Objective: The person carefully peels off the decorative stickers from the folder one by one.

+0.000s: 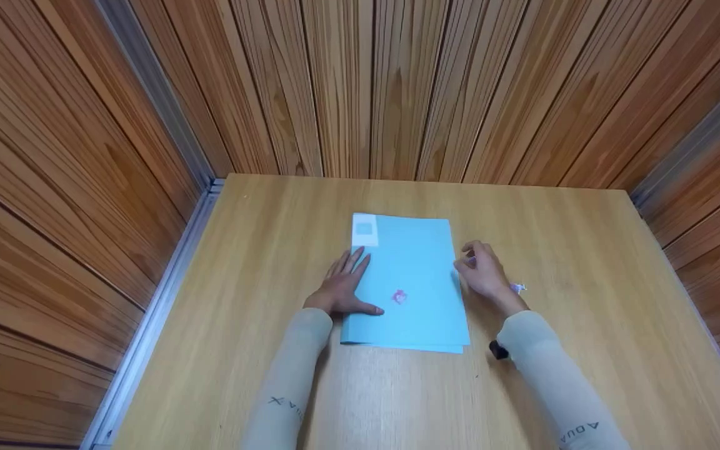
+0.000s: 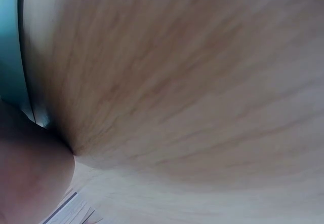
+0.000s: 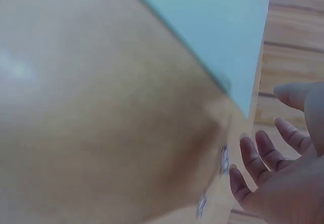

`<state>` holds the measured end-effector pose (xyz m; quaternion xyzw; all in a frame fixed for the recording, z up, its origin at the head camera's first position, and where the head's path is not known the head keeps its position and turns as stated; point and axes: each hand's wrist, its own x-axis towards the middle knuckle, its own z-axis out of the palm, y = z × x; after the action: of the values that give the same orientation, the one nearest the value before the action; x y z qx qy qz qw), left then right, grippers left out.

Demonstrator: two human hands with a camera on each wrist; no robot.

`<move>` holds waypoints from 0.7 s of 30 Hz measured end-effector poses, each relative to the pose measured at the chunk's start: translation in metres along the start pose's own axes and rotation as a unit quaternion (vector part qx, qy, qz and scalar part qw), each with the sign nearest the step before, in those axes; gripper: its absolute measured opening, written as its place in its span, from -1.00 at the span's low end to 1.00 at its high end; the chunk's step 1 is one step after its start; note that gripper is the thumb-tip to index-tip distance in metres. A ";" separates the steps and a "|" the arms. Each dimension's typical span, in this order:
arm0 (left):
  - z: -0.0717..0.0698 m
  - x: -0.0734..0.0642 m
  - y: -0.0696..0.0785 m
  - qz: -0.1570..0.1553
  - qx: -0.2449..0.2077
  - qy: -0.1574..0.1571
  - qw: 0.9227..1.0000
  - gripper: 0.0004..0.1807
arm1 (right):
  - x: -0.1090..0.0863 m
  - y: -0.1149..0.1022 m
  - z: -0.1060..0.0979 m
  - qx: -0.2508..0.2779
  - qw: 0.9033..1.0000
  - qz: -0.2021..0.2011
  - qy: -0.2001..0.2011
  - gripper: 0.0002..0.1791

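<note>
One blue folder: lies flat in front of me on the desk, a thin, smooth rectangle with a second layer peeping out along its near edge; whether it holds anything, I cannot tell.
White label: in the folder's far left corner, framing a small blue square.
Pink motif: small and ragged-edged, on the folder's cover.
Left hand: fingers released, straight and spread across the folder's left edge, thumb resting on the cover.
Right hand: fingers gently bent and apart near the folder's right edge, clasping nothing I can see.
Shiny scraps: two crumpled bits near my right hand, one close to the fingertips, another toward my wrist.
Walls: grooved wooden planks; a metal rail flanks the desk on the left.
</note>
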<state>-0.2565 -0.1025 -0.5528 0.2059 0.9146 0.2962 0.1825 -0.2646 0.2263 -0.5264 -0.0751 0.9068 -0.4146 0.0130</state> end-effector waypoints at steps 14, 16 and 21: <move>0.026 0.033 -0.032 -0.041 0.043 0.003 0.998 0.39 | 0.019 0.026 0.048 -0.021 0.995 0.044 -0.085 -0.51; 0.026 0.034 -0.033 -0.045 0.043 0.002 0.998 0.39 | 0.017 0.023 0.053 -0.023 0.994 0.040 -0.095 -0.49; 0.027 0.035 -0.033 -0.051 0.037 0.002 0.998 0.40 | 0.011 0.015 0.065 -0.031 0.992 0.031 -0.118 -0.47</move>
<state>-0.2831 -0.0972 -0.6011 0.1649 0.9349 0.2525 0.1874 -0.2719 0.1850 -0.5797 -0.0960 0.9131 -0.3743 0.1299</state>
